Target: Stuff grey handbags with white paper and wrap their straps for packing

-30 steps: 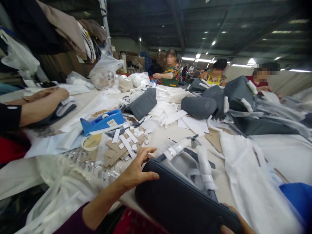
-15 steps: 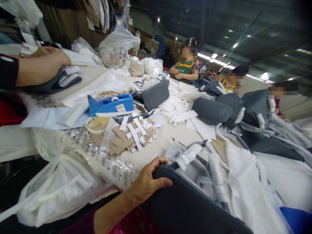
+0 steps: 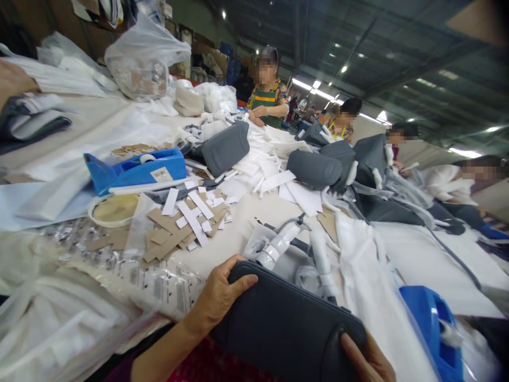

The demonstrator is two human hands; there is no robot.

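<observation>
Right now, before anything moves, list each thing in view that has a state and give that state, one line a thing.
Dark grey padded pouch, held between both hands
Left hand, gripping the pouch
Right hand, gripping the pouch's end
Blue tape dispenser, loaded with tape
Clear plastic bag, full and bulging
Brown card strips, loose and scattered

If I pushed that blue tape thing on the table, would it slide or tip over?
The blue tape dispenser probably wouldn't tip easily, since it sits low and long. It looks like hard plastic, so it should stay stiff. It might slide a bit on the white sheets around it.
</observation>
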